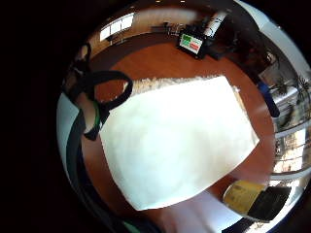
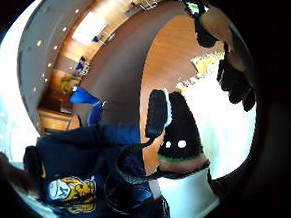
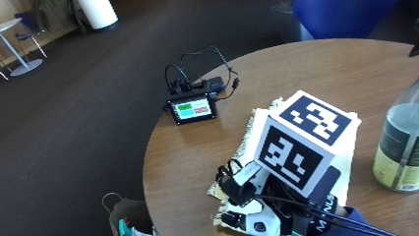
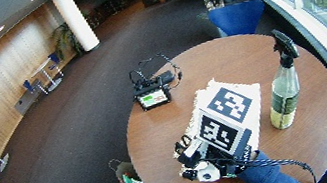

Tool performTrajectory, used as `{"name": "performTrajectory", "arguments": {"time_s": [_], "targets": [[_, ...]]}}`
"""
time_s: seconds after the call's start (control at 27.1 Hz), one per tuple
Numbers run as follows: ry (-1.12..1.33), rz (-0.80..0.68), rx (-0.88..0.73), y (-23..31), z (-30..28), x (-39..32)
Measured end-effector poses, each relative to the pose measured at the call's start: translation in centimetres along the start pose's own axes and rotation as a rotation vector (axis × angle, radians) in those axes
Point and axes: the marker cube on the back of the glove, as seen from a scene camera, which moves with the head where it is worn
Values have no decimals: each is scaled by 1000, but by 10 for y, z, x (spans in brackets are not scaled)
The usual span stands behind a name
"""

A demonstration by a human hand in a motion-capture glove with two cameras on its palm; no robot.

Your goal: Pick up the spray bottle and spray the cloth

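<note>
at far left, off the table edge, a grey bag with a looped handle standing on the dark carpet. next, on the round brown wooden table, a small black device with a green and red screen, trailing black cables, near the table's left rim. just to the right of that, a pale cream fringed cloth lying flat, spread across the middle of the tabletop. over the near end of the cloth, the black-gloved right hand, reaching in from the near edge on a dark blue sleeve, palm facing down, back of the hand toward the camera. seen from the little-finger side palm camera, the cloth filling most of the picture, so close beneath the palm. cannot tell whether the fingers are straight or curled; nothing visibly held, and contact with the cloth not clear. further right, well apart from the hand, a clear plastic spray bottle with a black trigger head and yellowish label, upright on the table beside the cloth's right edge. same bottle partly cut off in the closer outside view.
</note>
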Motion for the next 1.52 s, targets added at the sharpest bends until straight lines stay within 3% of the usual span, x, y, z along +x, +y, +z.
{"name": "performTrajectory", "arguments": {"time_s": [1.07,1.52], "targets": [[0,25,29,3,-10,4],[-1,65,159,66,-46,-24]]}}
